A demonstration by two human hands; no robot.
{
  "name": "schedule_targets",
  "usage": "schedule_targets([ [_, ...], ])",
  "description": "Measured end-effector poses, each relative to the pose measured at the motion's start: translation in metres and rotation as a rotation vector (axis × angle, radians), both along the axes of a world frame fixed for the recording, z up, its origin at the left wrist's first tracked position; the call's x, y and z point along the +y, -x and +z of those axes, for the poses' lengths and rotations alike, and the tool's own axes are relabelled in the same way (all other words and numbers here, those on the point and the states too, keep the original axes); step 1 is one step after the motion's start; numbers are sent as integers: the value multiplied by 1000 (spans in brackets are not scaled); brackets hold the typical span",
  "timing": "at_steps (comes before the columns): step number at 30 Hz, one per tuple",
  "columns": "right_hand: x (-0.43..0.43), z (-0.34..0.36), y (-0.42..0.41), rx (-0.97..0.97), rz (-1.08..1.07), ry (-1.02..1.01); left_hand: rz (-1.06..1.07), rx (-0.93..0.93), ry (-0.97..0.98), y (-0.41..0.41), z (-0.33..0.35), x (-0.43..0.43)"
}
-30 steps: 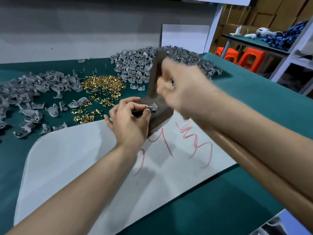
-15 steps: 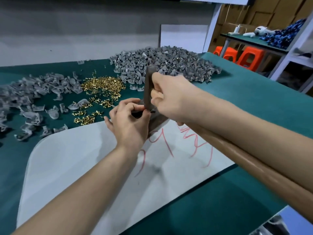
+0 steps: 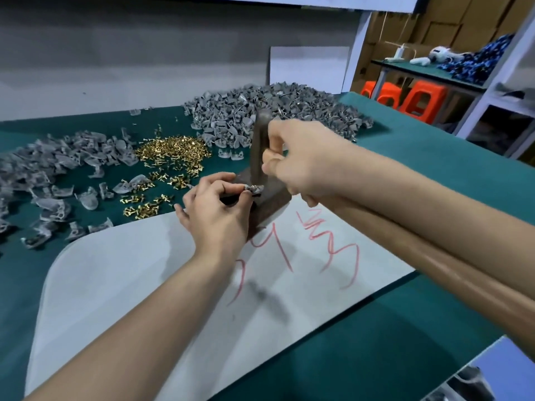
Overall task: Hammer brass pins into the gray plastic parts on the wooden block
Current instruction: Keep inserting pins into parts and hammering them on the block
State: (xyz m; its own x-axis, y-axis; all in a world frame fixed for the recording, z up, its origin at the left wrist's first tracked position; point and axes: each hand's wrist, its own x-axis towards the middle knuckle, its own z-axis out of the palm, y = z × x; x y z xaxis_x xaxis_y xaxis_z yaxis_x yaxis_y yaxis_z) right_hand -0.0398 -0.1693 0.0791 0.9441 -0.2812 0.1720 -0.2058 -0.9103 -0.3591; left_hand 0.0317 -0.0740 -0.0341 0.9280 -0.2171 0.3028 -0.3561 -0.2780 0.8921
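Note:
My left hand [image 3: 215,209] pinches a small gray plastic part [image 3: 255,189] with a brass pin in it, held on top of the dark wooden block [image 3: 267,208]. My right hand [image 3: 301,157] grips a dark upright bar used as a hammer [image 3: 258,146], its lower end right above the part. A heap of brass pins [image 3: 173,150] lies to the left on the green table.
Loose gray plastic parts [image 3: 58,169] spread at the left, and a large pile of them [image 3: 275,111] sits behind the block. A white sheet with red writing [image 3: 144,285] covers the green table [image 3: 405,328] under my arms. Orange stools [image 3: 419,102] stand at the far right.
My right hand brought the hammer bar down from a raised, tilted position to upright on the part. My left hand stays pinching the part on the block.

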Motion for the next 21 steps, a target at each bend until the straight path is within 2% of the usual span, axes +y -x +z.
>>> schedule_targets([
  [4,-17,-7,2,-323,-89,-390,17,27,-12,-1,2,-1],
  [7,-21,-30,0,-313,-208,-838,27,14,-8,2,3,-1],
  [9,-21,-44,-5,-295,-275,-1067,14,9,3,2,1,-1],
  [14,-16,-72,-13,-315,-243,-1231,0,2,1,1,-1,-1],
  [21,-11,-82,-7,-362,-154,-1257,-59,-64,2,3,0,-1],
])
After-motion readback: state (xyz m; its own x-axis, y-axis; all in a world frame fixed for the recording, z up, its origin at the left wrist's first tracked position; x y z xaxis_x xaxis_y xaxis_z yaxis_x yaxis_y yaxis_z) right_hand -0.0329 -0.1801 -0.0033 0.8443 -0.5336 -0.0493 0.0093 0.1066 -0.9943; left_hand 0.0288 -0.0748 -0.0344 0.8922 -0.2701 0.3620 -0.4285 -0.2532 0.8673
